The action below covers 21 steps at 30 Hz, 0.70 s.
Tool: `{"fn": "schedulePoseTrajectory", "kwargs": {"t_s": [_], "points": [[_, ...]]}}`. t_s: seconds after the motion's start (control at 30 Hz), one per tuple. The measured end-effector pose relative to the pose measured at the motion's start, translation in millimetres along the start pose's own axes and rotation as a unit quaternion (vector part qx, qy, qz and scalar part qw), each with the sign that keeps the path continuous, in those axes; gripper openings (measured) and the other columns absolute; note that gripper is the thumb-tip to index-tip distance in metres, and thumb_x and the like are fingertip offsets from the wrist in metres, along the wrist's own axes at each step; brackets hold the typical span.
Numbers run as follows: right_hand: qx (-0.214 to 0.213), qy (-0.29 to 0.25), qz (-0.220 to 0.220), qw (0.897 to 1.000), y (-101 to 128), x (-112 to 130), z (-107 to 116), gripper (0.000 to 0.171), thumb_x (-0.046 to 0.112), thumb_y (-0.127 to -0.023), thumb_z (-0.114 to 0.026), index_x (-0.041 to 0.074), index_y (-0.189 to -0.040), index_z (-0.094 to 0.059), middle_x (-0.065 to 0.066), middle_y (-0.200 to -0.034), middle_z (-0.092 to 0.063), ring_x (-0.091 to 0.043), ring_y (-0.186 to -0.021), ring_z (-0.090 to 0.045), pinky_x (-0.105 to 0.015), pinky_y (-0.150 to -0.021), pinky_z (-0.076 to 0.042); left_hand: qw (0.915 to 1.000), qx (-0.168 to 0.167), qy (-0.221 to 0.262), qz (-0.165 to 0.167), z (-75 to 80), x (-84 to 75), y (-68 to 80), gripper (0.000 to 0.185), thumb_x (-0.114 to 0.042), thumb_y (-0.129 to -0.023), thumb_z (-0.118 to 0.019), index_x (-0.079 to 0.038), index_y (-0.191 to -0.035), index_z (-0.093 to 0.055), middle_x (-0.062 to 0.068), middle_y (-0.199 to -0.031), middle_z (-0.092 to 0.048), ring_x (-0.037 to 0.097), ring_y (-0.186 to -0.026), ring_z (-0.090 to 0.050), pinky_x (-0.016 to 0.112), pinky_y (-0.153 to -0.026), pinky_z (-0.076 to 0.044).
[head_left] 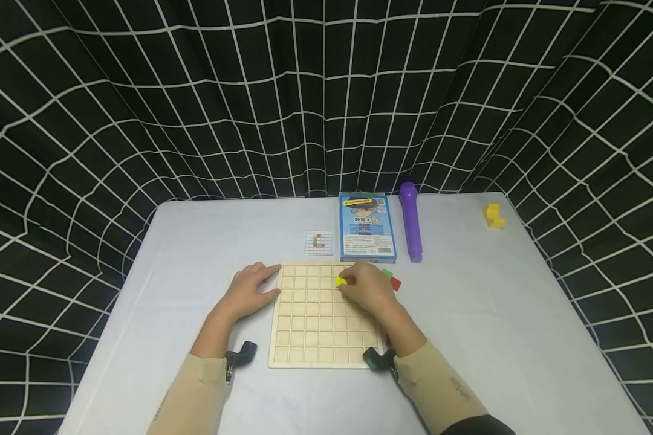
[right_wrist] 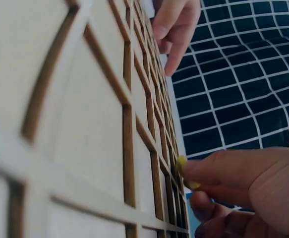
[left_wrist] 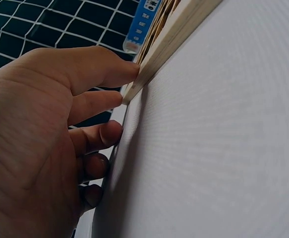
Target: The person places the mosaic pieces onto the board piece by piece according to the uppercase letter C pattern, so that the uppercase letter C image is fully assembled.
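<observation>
A pale wooden grid board [head_left: 312,323] with square recesses lies on the table. Between thumb and fingers my right hand [head_left: 367,287] pinches a yellow square tile [head_left: 340,281] over the board's upper right part. In the right wrist view the yellow tile [right_wrist: 182,161] shows only as a sliver at the fingertips, close to the grid. My left hand [head_left: 246,292] touches the board's left edge with thumb and forefinger. The left wrist view has that hand [left_wrist: 40,114] with its fingertips against the wooden side of the board [left_wrist: 156,62]. Green [head_left: 387,274] and red [head_left: 395,283] tiles lie beside my right hand, partly hidden.
Behind the board lies a small pattern card [head_left: 318,243] with a coloured figure on a grid. To its right are a blue box [head_left: 367,232] and a purple microphone [head_left: 410,223]. A yellow blocky piece [head_left: 493,216] sits at the far right corner of the white table.
</observation>
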State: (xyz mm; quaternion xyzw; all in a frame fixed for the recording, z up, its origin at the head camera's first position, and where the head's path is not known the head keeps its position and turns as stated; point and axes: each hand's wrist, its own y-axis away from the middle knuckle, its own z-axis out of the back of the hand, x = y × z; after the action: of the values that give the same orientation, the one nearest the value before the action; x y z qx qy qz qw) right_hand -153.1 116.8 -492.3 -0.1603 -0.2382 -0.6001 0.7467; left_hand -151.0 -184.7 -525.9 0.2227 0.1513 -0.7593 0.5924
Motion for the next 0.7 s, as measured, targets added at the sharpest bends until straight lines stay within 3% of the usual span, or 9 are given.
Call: {"fn": "schedulePoseTrajectory", "kwargs": {"t_s": [0.13,0.43,0.7], "points": [[0.0,-0.002,0.002,1.0,0,-1,-3,0.027,0.017,-0.085,-0.082,0.009,-0.11,-0.08,0.0,-0.092,-0.066,-0.018,-0.081,-0.058,-0.036,-0.072,-0.049,1.0,0.001,-0.001,0.002,-0.8,-0.2,-0.3,0.064,-0.037,-0.089,-0.076,-0.016,-0.146,-0.059,-0.006,-0.09,-0.052,0.016,-0.086,-0.045,0.04,-0.086,-0.039],[-0.02,-0.012,0.012,1.0,0,0,-6,0.01,0.011,-0.086,-0.078,0.011,-0.095,-0.082,0.001,-0.089,-0.071,-0.017,-0.081,-0.062,-0.037,-0.073,-0.051,1.0,-0.003,-0.004,0.005,-1.1,0.7,-1.0,0.064,-0.038,-0.089,-0.076,-0.017,-0.146,-0.059,-0.006,-0.09,-0.052,0.015,-0.085,-0.045,0.038,-0.085,-0.038],[-0.02,-0.079,0.008,0.997,7,-4,14,0.015,0.015,-0.089,-0.077,0.011,-0.104,-0.078,0.002,-0.089,-0.067,-0.017,-0.083,-0.062,-0.038,-0.077,-0.051,1.0,-0.001,-0.006,0.006,-3.7,2.9,-1.6,0.064,-0.039,-0.088,-0.076,-0.017,-0.146,-0.059,-0.007,-0.091,-0.052,0.014,-0.085,-0.045,0.038,-0.084,-0.039]]}}
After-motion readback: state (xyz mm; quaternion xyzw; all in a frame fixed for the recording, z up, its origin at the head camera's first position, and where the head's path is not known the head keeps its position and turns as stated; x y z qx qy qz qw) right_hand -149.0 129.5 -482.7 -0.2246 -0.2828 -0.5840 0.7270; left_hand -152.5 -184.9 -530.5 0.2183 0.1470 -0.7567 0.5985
